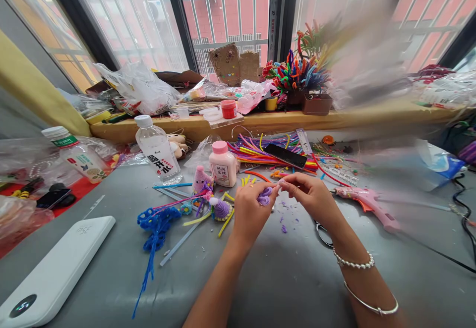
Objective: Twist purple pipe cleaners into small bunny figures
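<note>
My left hand (pixel 252 209) is closed around a small purple fuzzy piece (pixel 265 196), which looks like bent pipe cleaner. Thumb and fingertips of my right hand (pixel 312 194) pinch a tiny pale bit right against the left fingertips; its kind is too small to make out. Purple fluff (pixel 284 228) lies scattered on the grey table below. Left of my hands stand a pink crocheted figure (pixel 203 180) and a purple cone-shaped piece with a white pompom (pixel 221 209). Dark scissors (pixel 324 234) show partly from under my right wrist.
A pink glue gun (pixel 372 201) lies to the right, with a cord. Bottles, including a pink-capped one (pixel 222 167), stand behind. A black phone (pixel 285 156) rests on colourful pipe cleaners (pixel 245 152). Blue crochet (pixel 158 224) and a white power bank (pixel 61 273) are left. Something blurred covers the upper right.
</note>
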Tool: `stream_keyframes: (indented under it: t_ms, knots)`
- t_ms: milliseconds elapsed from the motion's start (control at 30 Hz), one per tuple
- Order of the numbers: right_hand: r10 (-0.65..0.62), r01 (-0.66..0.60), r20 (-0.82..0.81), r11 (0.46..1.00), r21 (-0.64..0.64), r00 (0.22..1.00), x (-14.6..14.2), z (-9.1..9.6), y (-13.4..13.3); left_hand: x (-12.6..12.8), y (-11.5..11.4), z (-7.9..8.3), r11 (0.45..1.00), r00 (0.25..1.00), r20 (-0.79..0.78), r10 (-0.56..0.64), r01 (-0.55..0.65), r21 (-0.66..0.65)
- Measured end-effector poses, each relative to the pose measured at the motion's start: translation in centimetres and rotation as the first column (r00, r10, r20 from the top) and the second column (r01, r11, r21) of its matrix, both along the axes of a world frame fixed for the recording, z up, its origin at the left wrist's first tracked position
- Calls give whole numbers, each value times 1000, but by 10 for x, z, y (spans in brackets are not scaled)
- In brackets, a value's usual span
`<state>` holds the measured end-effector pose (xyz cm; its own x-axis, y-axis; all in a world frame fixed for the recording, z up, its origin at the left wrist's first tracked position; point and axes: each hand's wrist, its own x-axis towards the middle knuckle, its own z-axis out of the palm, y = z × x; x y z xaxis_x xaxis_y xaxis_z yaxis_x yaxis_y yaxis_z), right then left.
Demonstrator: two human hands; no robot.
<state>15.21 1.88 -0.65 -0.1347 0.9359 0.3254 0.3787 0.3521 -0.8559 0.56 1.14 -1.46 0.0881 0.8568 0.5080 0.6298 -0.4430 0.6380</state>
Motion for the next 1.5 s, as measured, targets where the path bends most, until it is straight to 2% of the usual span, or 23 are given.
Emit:
stream_keyframes:
  t_ms: [167,300,467,600,700,800,933,1000,1100,1200,1333,1500]
  knots:
    - [15,-16,20,1000,23,1000,-1,-1,-1,-2,2,0,997,995,84,-46,51,-54]
    - [8,-8,10,1000,6,1000,-1,-1,0,-1,2,0,996,995,85,-54,59,-62]
    - [-16,12,70,999,49,997,-1,-3,0,1,0,0,999,997,-57,44,-45,-21]
    - [-7,1,106,998,57,994,-2,-2,-1,1,-1,0,996,982,-173,78,-69,56]
    - [-31,29,109,999,25,994,-5,1,-3,0,0,0,992,971,-216,100,-80,97]
    - [-77,79,100,997,-15,992,-8,2,-4,0,1,0,994,969,-229,95,-80,76]
    - [1,4,67,998,-70,998,-8,2,-4,-2,2,1,999,993,-111,45,-43,15]
    - [50,-44,58,994,-100,997,-7,0,-3,-4,2,1,999,999,-16,-28,28,-28]
    - [45,-42,19,990,-136,999,-7,-1,-2,-6,4,2,992,992,65,-109,113,-62]
    - [26,-31,-33,986,-162,999,-7,-2,-1,-7,4,2,994,992,89,-87,93,-62]
    - [59,-75,-83,978,-196,995,-7,-2,0,-5,2,2,995,991,130,-27,39,-91]
    - [53,-77,-118,977,-201,992,-7,-5,2,-4,2,2,979,952,307,7,57,-198]
